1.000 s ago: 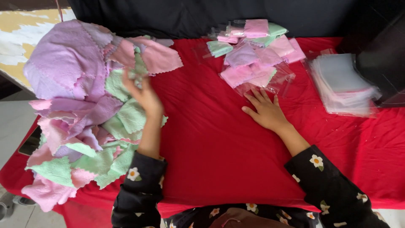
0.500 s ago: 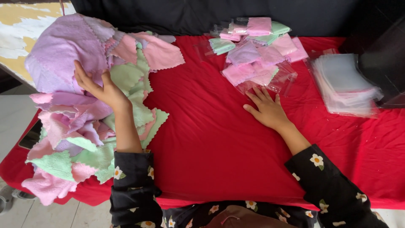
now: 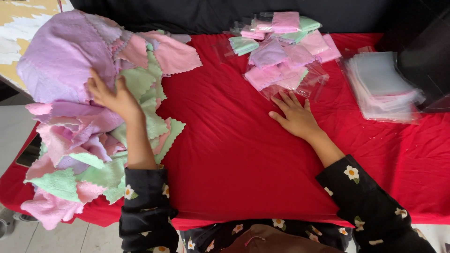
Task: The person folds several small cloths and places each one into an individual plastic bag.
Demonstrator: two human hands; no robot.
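Observation:
A big loose heap of small cloths (image 3: 75, 117) in lilac, pink and mint green covers the left side of a red-covered table (image 3: 225, 154). My left hand (image 3: 111, 96) lies on this heap, fingers spread, pressing among lilac and green cloths. My right hand (image 3: 295, 115) rests flat on the red cover, fingers apart, holding nothing. Its fingertips sit just below a pile of folded cloths packed in clear bags (image 3: 281, 51) at the far middle of the table.
A stack of empty clear plastic bags (image 3: 382, 86) lies at the right. A dark object (image 3: 424, 61) stands at the far right edge. Black fabric runs along the back. Pale floor (image 3: 9, 136) shows at the left.
My left hand has moved leftward across the heap, from the green cloths near its right edge into the lilac ones. My right hand has stayed flat on the red cover.

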